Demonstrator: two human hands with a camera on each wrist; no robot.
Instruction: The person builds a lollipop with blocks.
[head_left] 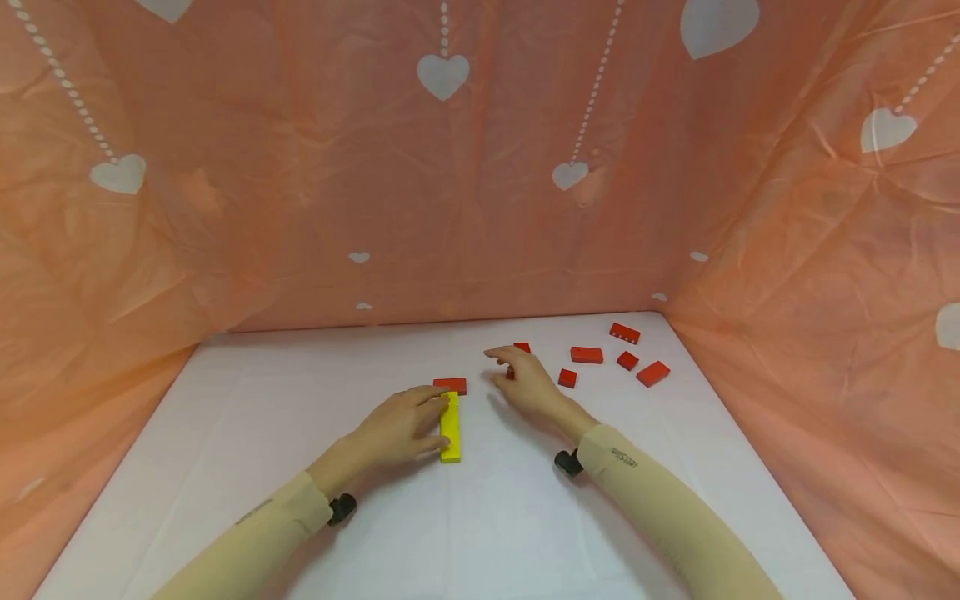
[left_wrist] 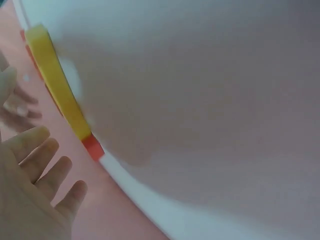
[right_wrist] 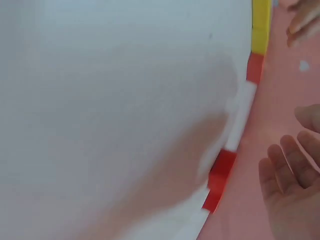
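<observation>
A long yellow block [head_left: 450, 433] lies on the white table, its far end against a red block [head_left: 450, 384] set crosswise. Over the yellow block's left side reaches my left hand [head_left: 401, 427]; in the left wrist view its fingers [left_wrist: 55, 175] are spread apart and grip nothing. Farther right, my right hand [head_left: 528, 385] hovers above the table near a small red block [head_left: 522, 347], partly covering another red piece. The right wrist view shows the right hand's fingers [right_wrist: 295, 162] loosely extended, with nothing held, and red blocks [right_wrist: 220, 172] beyond them.
Several red blocks are scattered at the back right, among them a rectangular one [head_left: 587, 355], a small cube [head_left: 567, 378] and a piece with white dots [head_left: 625, 333]. Orange cloth [head_left: 480, 208] with white hearts encloses the table's back and sides.
</observation>
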